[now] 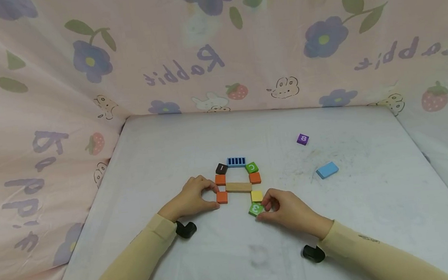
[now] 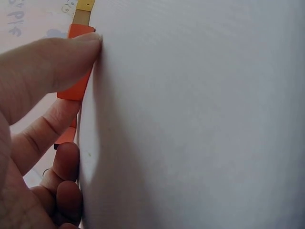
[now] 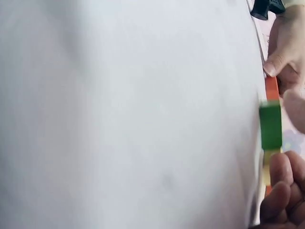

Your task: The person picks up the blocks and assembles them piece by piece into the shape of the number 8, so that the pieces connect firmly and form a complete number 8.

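In the head view my left hand (image 1: pixel 193 196) pinches an orange block (image 1: pixel 222 197) between thumb and index finger; the left wrist view shows the thumb across this orange block (image 2: pixel 75 88). My right hand (image 1: pixel 287 208) holds a green block with a white 3 (image 1: pixel 256 209) by its right side, below a yellow block (image 1: pixel 256 196). A wooden strip (image 1: pixel 239 187) lies crosswise above these. Higher up, two more orange blocks, a dark block (image 1: pixel 221 168), another green block (image 1: pixel 252 167) and a blue striped block (image 1: pixel 236 161) form an arch.
To the right on the white table (image 1: pixel 161 150) lie a light blue block (image 1: pixel 327 170) and a purple block with an 8 (image 1: pixel 302 139). Patterned cloth (image 1: pixel 247 44) hangs behind the table and at its sides.
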A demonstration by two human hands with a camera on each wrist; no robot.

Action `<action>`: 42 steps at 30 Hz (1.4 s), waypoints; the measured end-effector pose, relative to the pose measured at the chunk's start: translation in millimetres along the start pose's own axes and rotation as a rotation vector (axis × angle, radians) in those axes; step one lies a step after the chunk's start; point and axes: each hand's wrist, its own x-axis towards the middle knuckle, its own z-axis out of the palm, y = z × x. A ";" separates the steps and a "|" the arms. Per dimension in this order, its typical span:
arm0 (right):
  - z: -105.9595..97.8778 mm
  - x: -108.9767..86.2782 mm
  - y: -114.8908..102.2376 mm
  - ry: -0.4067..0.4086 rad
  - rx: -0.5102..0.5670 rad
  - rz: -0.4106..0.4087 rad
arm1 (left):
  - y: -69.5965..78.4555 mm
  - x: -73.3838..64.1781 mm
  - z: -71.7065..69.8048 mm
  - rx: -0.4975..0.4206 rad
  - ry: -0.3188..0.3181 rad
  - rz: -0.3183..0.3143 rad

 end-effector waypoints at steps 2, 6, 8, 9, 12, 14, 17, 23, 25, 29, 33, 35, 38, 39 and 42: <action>-4.7 0.8 2.1 0.012 0.016 0.009 | 0.7 -0.4 -0.6 -0.003 -0.001 -0.001; -22.9 7.9 7.5 0.055 0.057 0.034 | 2.5 -1.2 -2.0 -0.015 -0.003 0.001; -35.9 14.0 11.9 0.090 0.065 0.055 | 2.9 -1.5 -2.7 -0.014 -0.005 -0.005; -42.9 17.5 14.5 0.108 0.068 0.066 | 2.9 -1.7 -2.9 -0.013 -0.005 -0.007; -63.5 28.1 25.3 0.167 0.044 0.097 | 2.4 -1.8 -2.9 -0.012 -0.005 -0.006; -75.9 34.9 34.9 0.203 0.021 0.117 | 2.0 -1.8 -2.7 -0.010 -0.006 -0.002; -92.1 43.8 50.6 0.243 -0.019 0.148 | 0.9 -1.4 -1.9 -0.006 -0.007 -0.001; -115.1 52.0 77.3 0.248 -0.041 0.211 | -0.6 -0.7 -0.1 -0.001 -0.010 -0.014; -119.5 53.2 82.5 0.246 -0.044 0.219 | -0.4 -0.7 0.1 -0.004 -0.013 -0.017; -126.4 56.2 87.9 0.249 -0.047 0.229 | 0.4 -1.0 -0.7 -0.008 -0.019 -0.015; -133.9 62.1 92.9 0.251 -0.030 0.252 | 0.8 -0.4 -1.9 -0.017 -0.028 -0.014; -137.1 65.8 95.3 0.247 -0.012 0.275 | 0.6 -0.1 -2.3 -0.019 -0.032 -0.015; -140.4 70.7 96.8 0.241 0.008 0.312 | 0.3 0.1 -2.5 -0.017 -0.033 -0.017; -141.1 72.2 96.9 0.240 0.010 0.323 | 0.5 0.0 -2.6 -0.015 -0.033 -0.017; -142.6 74.9 96.5 0.232 0.002 0.347 | 1.5 -0.5 -3.0 -0.008 -0.032 -0.013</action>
